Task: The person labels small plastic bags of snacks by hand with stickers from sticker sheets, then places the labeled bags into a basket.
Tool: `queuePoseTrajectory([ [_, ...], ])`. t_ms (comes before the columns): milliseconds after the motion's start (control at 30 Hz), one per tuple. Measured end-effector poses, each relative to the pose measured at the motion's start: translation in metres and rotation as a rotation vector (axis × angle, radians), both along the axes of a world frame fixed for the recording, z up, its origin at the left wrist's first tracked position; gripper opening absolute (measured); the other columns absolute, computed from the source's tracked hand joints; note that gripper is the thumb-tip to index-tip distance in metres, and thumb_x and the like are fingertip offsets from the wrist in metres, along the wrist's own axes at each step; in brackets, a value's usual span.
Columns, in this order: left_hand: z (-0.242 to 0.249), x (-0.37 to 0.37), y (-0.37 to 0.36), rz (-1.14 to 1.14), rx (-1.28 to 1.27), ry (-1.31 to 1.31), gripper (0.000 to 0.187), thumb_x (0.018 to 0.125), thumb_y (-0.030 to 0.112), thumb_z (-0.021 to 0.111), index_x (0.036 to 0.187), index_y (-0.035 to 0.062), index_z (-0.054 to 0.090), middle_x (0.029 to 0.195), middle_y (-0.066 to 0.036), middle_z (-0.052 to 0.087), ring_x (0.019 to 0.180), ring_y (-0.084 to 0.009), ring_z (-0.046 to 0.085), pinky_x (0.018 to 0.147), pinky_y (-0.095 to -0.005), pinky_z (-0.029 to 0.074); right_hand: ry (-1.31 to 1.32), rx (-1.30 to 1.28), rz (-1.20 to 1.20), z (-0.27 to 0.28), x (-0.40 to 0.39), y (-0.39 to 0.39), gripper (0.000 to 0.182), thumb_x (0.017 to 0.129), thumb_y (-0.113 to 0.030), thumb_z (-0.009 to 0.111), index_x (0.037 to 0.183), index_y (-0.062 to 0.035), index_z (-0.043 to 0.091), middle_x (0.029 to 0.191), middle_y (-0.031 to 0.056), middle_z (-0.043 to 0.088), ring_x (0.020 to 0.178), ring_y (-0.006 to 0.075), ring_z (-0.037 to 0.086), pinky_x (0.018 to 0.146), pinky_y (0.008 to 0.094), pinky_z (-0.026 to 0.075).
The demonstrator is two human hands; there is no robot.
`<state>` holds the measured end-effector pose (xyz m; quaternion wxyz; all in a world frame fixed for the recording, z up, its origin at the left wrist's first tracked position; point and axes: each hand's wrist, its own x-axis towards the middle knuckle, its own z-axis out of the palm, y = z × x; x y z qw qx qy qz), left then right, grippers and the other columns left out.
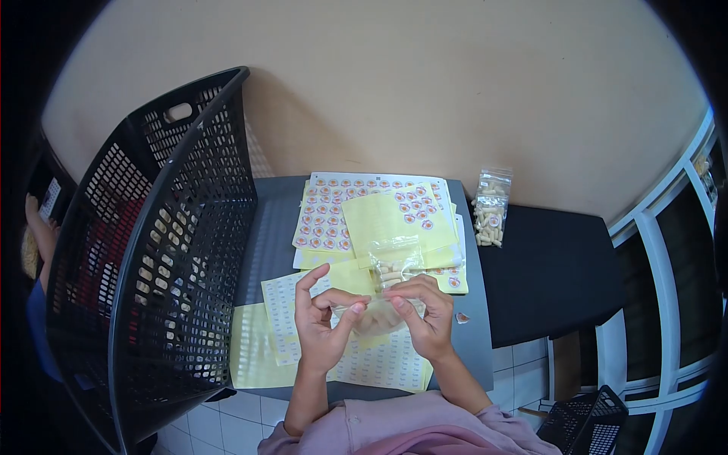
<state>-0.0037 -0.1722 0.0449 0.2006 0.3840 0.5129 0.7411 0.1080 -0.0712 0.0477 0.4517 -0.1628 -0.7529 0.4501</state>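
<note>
Both hands meet over the middle of the grey table. My left hand pinches the top edge of a clear plastic bag between thumb and forefinger. On the bag's other side, my right hand pinches the same edge. What the bag holds is blurred. Just beyond the fingers lies another clear bag with pale capsule-like pieces inside. Around and under the hands are yellow-backed sheets with small printed labels. Farther back, sheets of round stickers lie partly covered by a yellow sheet.
A tall black basket stands at the left. Filled clear bags lie at the table's right, beside a black surface. One loose sticker is near the right wrist. Another person's arm shows far left.
</note>
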Motion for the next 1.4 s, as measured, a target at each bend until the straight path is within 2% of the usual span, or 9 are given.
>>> queuePoseTrajectory([
  [100,0.003,-0.002,-0.002,-0.01,-0.005,-0.032,0.056,0.076,-0.003,0.056,0.121,-0.0047,0.022,0.079,-0.012,0.062,0.077,-0.0162,0.06,0.073,-0.0245,0.045,0.002,0.034,-0.004,0.002,0.001,0.002,0.008,0.077,-0.01,0.056,0.077,-0.0043,0.062,0.076,0.0059,0.063,0.071,0.0166,0.057,0.076,0.0281,0.034],
  [300,0.007,-0.004,-0.009,0.025,-0.091,0.049,0.068,0.08,0.0,0.052,0.129,-0.0066,0.006,0.082,-0.015,0.063,0.082,-0.0183,0.061,0.078,-0.0266,0.045,-0.007,0.063,0.011,0.003,0.0,0.002,0.01,0.078,-0.01,0.055,0.078,-0.0046,0.063,0.077,0.0062,0.063,0.073,0.017,0.057,0.076,0.0286,0.034],
  [467,0.01,-0.002,-0.019,0.121,-0.025,0.088,0.072,0.08,-0.001,0.049,0.132,-0.0012,-0.001,0.08,-0.016,0.063,0.079,-0.0193,0.061,0.077,-0.0281,0.046,-0.009,-0.002,0.04,0.006,-0.005,0.002,0.008,0.075,-0.01,0.059,0.078,-0.0041,0.063,0.077,0.0069,0.063,0.075,0.0177,0.056,0.075,0.0293,0.037],
  [533,0.012,-0.003,-0.026,0.139,-0.016,0.085,0.071,0.08,-0.001,0.049,0.131,-0.0036,-0.001,0.081,-0.015,0.063,0.081,-0.0191,0.061,0.078,-0.0281,0.045,0.033,-0.146,0.115,0.005,-0.007,0.0,0.007,0.073,-0.008,0.062,0.078,-0.0039,0.063,0.076,0.0069,0.062,0.074,0.0182,0.056,0.074,0.0294,0.038],
  [667,0.009,-0.004,-0.035,0.161,0.036,0.078,0.075,0.075,-0.004,0.054,0.13,-0.0057,0.003,0.078,-0.013,0.063,0.079,-0.0178,0.061,0.077,-0.0275,0.045,0.023,-0.179,0.177,0.004,-0.01,-0.007,0.005,0.072,-0.007,0.063,0.076,-0.0043,0.063,0.075,0.0064,0.062,0.073,0.0175,0.056,0.074,0.0289,0.037],
  [867,0.009,-0.003,-0.039,0.178,0.003,0.088,0.088,0.063,-0.005,0.067,0.13,-0.0046,0.009,0.073,-0.01,0.062,0.073,-0.0135,0.06,0.073,-0.0244,0.044,0.053,-0.023,0.143,0.005,-0.02,-0.023,0.003,0.071,-0.004,0.062,0.074,-0.0037,0.06,0.074,0.0057,0.062,0.071,0.0165,0.056,0.073,0.0286,0.037],
  [967,0.012,0.0,-0.035,0.183,-0.038,-0.003,0.087,0.063,-0.005,0.066,0.13,-0.0049,0.01,0.073,-0.009,0.062,0.072,-0.0125,0.06,0.072,-0.0228,0.044,0.061,-0.039,0.165,0.003,-0.023,-0.031,0.004,0.071,-0.004,0.061,0.074,-0.0041,0.059,0.074,0.0058,0.061,0.07,0.0167,0.056,0.074,0.0291,0.037],
  [1167,0.012,0.001,-0.033,0.194,-0.053,0.023,0.086,0.063,-0.005,0.066,0.13,-0.0056,0.013,0.068,-0.008,0.063,0.067,-0.0112,0.06,0.068,-0.0214,0.045,0.112,-0.101,0.24,0.004,-0.023,-0.033,0.005,0.07,-0.005,0.061,0.074,-0.0051,0.058,0.074,0.0055,0.061,0.071,0.0163,0.056,0.075,0.029,0.036],
  [1400,0.007,0.002,-0.027,0.168,-0.022,0.024,0.088,0.061,-0.005,0.066,0.131,-0.0055,0.012,0.068,-0.009,0.063,0.066,-0.0105,0.059,0.067,-0.0205,0.044,0.074,0.024,0.209,0.003,-0.022,-0.033,0.005,0.071,-0.005,0.061,0.075,-0.0046,0.058,0.074,0.0059,0.06,0.07,0.0173,0.056,0.073,0.0291,0.037],
])
